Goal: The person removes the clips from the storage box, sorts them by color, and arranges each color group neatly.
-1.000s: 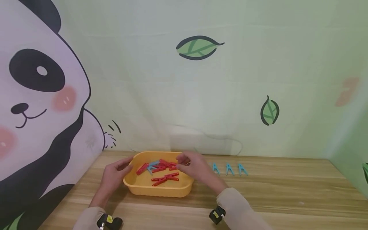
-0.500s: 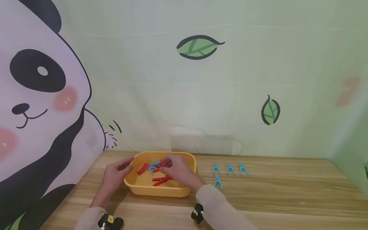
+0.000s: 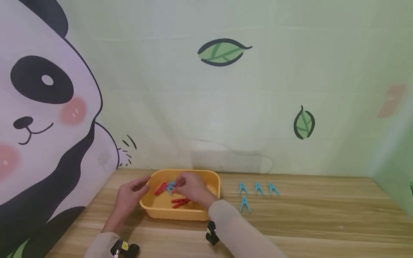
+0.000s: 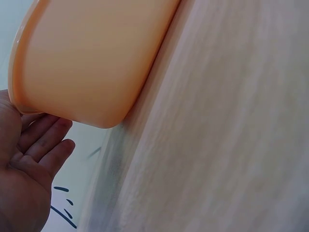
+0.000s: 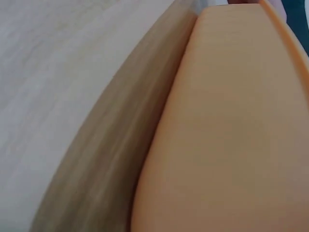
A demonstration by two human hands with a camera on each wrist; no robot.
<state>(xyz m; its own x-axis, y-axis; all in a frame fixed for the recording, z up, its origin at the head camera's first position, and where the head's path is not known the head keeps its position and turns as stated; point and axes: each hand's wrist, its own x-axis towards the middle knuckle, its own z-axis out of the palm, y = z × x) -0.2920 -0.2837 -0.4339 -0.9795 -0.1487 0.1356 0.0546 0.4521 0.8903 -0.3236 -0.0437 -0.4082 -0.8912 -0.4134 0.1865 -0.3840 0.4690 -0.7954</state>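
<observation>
A yellow plastic basin (image 3: 179,214) holds red clothespins (image 3: 160,189) and blue clothespins (image 3: 170,190). At its left rim, my left hand (image 3: 126,197) holds on with the thumb over the edge and the fingers outside. The left wrist view shows those fingers (image 4: 50,140) against the outer wall. My right hand (image 3: 191,188) reaches down into the basin, its thumb and index finger slightly apart right beside the blue clothespins. It covers part of the pile. In the right wrist view the basin's outer wall (image 5: 217,121) fills most of the picture, and the right fingers are out of sight.
On the wooden table (image 3: 306,215), right of the basin, three blue clothespins (image 3: 258,189) stand in a row, with one more blue clothespin (image 3: 245,205) in front of the leftmost. A light green cloth (image 3: 251,107) with a panda and leaves hangs behind.
My right hand has moved left from the basin's right rim to over the clothespins, uncovering the front blue clothespin on the table. The left hand has stayed at the rim.
</observation>
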